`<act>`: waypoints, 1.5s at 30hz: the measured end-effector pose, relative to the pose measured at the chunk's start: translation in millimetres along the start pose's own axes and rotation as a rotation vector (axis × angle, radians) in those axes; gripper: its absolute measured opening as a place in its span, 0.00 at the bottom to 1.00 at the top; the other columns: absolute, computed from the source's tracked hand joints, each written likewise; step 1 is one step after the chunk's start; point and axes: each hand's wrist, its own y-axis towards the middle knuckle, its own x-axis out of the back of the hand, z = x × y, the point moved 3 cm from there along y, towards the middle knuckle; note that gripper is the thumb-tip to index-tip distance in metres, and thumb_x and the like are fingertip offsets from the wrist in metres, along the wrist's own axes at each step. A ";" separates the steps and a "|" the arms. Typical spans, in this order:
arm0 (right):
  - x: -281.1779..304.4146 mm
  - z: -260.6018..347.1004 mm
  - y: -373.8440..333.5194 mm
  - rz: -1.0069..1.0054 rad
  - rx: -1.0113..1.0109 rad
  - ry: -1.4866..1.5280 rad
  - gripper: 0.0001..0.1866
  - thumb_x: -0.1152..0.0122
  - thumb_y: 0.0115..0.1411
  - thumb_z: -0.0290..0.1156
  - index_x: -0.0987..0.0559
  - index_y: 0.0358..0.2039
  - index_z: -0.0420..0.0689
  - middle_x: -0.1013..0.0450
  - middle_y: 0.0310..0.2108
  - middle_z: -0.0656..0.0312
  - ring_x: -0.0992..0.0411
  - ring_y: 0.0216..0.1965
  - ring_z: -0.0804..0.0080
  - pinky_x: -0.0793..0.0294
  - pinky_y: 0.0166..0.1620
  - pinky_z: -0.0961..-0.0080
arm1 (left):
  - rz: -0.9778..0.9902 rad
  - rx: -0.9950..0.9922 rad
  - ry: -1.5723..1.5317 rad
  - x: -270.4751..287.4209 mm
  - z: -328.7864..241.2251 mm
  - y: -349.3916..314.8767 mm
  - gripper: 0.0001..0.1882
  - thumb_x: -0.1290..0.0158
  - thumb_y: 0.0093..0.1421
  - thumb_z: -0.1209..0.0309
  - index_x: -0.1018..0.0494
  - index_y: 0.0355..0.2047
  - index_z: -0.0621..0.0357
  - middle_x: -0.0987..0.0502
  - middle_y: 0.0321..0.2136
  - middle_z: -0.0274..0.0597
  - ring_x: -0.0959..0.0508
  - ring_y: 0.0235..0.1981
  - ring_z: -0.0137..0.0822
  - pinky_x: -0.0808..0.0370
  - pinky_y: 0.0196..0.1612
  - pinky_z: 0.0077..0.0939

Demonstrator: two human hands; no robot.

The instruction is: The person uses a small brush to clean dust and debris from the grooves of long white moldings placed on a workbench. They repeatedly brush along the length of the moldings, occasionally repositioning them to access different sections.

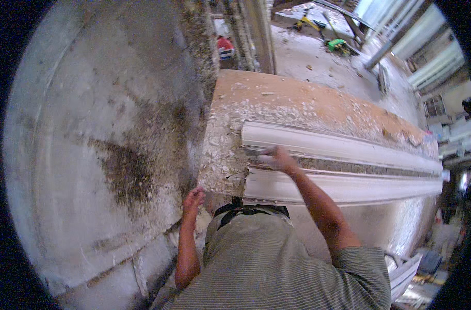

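Two long white moulded strips point(344, 145), like plaster cornice, lie side by side on a work table point(276, 89), running off to the right. My right hand point(283, 160) is over the gap between them near their left ends. Its fingers are closed, and a greyish bit shows at the fingertips, too blurred to name. At the table's near left corner is my left hand point(194, 197), fingers curled together beside the edge. Whether anything is in them is too small to tell. White chips point(220, 160) cover the table's left end.
A stained grey wall point(91, 155) rises close on my left. Beyond the table, a yellow toy-like vehicle point(308, 23) and a green object point(339, 46) are on the pale floor. A red and white container point(225, 47) stands behind a wooden post point(261, 36).
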 end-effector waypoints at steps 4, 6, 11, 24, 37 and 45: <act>-81.5 77.7 19.2 -0.054 0.263 0.003 0.26 0.36 0.58 0.37 0.24 0.55 0.40 0.22 0.44 0.46 0.23 0.45 0.56 0.26 0.52 0.63 | 0.178 0.023 -0.233 -59.2 -39.1 35.9 0.27 0.49 0.68 0.59 0.36 0.64 0.55 0.23 0.49 0.38 0.25 0.48 0.33 0.28 0.51 0.33; -102.0 97.6 12.0 0.054 0.212 0.026 0.28 0.36 0.59 0.37 0.28 0.59 0.42 0.27 0.51 0.46 0.27 0.53 0.53 0.30 0.56 0.62 | 0.085 0.093 -0.366 -80.7 -60.3 59.8 0.28 0.50 0.69 0.60 0.39 0.66 0.55 0.22 0.46 0.40 0.23 0.43 0.34 0.25 0.45 0.31; -43.1 79.8 -64.2 -0.374 0.303 -0.018 0.27 0.36 0.62 0.38 0.29 0.60 0.46 0.35 0.60 0.48 0.36 0.61 0.51 0.35 0.62 0.57 | 0.342 -0.138 0.062 -95.4 -107.8 107.2 0.27 0.49 0.68 0.62 0.38 0.65 0.56 0.24 0.34 0.40 0.23 0.30 0.30 0.26 0.29 0.20; -7.4 -83.7 -431.2 -1.225 -0.842 0.190 0.16 0.40 0.64 0.33 0.20 0.48 0.38 0.20 0.40 0.56 0.22 0.38 0.69 0.23 0.43 0.71 | 0.684 -0.659 1.204 -192.4 -128.9 158.2 0.22 0.49 0.66 0.55 0.23 0.51 0.58 0.19 0.42 0.56 0.19 0.44 0.51 0.24 0.49 0.40; -351.9 -246.5 -646.4 -0.638 -1.480 0.314 0.17 0.41 0.60 0.45 0.19 0.40 0.44 0.21 0.38 0.54 0.21 0.39 0.61 0.22 0.41 0.66 | 0.791 -0.934 1.293 -446.1 -89.8 93.6 0.21 0.53 0.66 0.57 0.23 0.45 0.62 0.21 0.41 0.63 0.21 0.45 0.59 0.26 0.49 0.52; -514.5 -202.8 -708.6 -0.994 -1.635 1.194 0.04 0.46 0.62 0.30 0.26 0.37 0.47 0.26 0.28 0.61 0.24 0.29 0.65 0.21 0.28 0.63 | 0.672 -0.815 1.442 -381.2 -115.1 67.2 0.21 0.51 0.67 0.58 0.24 0.48 0.64 0.21 0.37 0.65 0.21 0.40 0.63 0.25 0.45 0.50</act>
